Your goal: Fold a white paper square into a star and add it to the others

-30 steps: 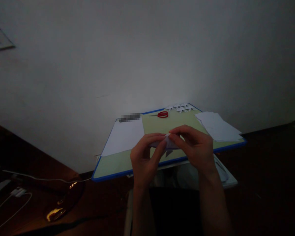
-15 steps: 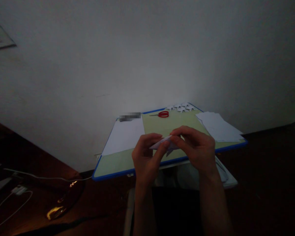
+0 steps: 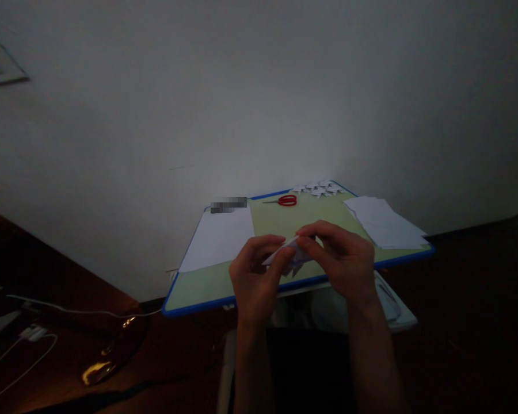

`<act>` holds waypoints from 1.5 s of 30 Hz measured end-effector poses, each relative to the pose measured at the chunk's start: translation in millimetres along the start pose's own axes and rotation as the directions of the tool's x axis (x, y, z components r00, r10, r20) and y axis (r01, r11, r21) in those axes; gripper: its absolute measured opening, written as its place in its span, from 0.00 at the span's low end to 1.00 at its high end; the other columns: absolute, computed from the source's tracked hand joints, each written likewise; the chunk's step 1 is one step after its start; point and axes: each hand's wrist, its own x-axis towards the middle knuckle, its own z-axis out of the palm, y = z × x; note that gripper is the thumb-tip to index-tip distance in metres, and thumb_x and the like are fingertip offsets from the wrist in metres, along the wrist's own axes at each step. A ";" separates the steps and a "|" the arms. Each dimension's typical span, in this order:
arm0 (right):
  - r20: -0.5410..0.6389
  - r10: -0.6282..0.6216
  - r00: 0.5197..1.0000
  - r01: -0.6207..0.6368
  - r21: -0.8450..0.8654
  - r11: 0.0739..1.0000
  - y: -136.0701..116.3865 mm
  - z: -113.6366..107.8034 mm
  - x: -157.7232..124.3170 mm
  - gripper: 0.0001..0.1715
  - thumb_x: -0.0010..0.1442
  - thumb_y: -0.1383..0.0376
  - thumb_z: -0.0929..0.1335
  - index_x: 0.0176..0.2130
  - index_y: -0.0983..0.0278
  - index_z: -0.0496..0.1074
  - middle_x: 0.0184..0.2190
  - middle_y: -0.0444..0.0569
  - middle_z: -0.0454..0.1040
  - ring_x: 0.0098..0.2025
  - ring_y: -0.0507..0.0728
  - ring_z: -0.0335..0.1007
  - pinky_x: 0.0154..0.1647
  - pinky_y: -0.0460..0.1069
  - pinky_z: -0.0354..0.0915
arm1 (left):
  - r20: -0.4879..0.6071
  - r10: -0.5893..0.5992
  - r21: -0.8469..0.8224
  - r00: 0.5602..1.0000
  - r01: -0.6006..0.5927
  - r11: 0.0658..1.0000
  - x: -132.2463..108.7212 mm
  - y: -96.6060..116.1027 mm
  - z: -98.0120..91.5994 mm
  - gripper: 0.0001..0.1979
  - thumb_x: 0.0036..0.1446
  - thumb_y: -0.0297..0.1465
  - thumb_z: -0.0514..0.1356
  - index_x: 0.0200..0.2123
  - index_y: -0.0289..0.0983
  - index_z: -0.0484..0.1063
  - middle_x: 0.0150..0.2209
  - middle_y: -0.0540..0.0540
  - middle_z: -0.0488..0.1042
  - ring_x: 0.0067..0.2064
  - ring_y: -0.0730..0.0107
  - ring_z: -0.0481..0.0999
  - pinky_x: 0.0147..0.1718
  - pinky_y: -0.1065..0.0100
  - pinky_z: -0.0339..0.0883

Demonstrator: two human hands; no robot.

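Between my two hands is a small piece of folded white paper (image 3: 294, 257), held up over the front part of a pale green table with a blue rim. My left hand (image 3: 259, 276) pinches its left side, thumb in front and fingers behind. At its upper right, my right hand (image 3: 343, 256) grips the paper between thumb and fingertips. Pointed flaps hang below the folded body, and parts of the paper are hidden by my thumbs.
Red-handled scissors (image 3: 287, 200) lie at the table's back. Several folded white paper shapes (image 3: 322, 188) sit at the back corner. White sheets (image 3: 384, 221) are on the right, another sheet (image 3: 220, 238) on the left. The table (image 3: 198, 290) stands against a wall.
Both hands have shifted very slightly left with the paper. The folded paper has tilted a little, and more of its front face and lower flaps shows.
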 end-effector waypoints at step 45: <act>-0.086 -0.100 0.991 0.104 0.043 0.994 -8.6 8.1 3.8 0.11 0.64 0.72 0.75 0.42 0.55 0.82 0.34 0.38 0.82 0.36 0.50 0.77 0.37 0.46 0.72 | 0.130 0.141 0.058 0.982 -0.149 0.987 -0.3 1.4 -4.4 0.02 0.63 0.28 0.70 0.35 0.39 0.83 0.29 0.50 0.79 0.30 0.73 0.75 0.29 0.72 0.67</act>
